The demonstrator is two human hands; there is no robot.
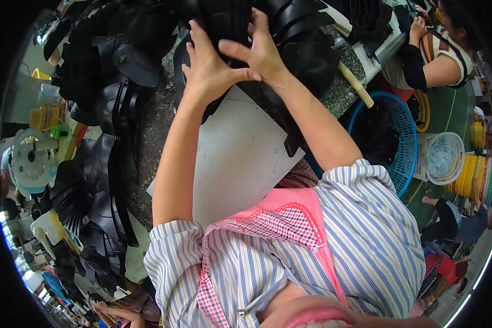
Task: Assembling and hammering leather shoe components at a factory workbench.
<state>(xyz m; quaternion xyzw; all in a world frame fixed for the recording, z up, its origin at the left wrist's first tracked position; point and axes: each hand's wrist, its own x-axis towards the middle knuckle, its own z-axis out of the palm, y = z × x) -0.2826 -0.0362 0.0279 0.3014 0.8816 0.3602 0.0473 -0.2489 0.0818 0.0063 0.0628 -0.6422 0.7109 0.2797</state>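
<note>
Both my hands reach to the far middle of the bench, over black leather-like pieces point(224, 22). My left hand point(210, 71) has its fingers spread against the left side of these pieces, its thumb stretched toward my right wrist. My right hand point(262, 54) lies at their right side, thumb pointing left and fingers extended away from me. Neither hand shows a closed grip, though some fingertips are partly hidden. Beneath my forearms lies a pale board point(240, 147) with dark specks. A dark strip point(292, 139) extends over its right edge.
Stacked black pieces point(106, 109) line the left side. At right, a wooden handle point(356, 85) juts past the bench edge above a blue basket point(407, 142) holding black material. A white basket point(445, 158) stands farther right. A co-worker point(437, 60) sits at far right; a fan point(33, 158) is at left.
</note>
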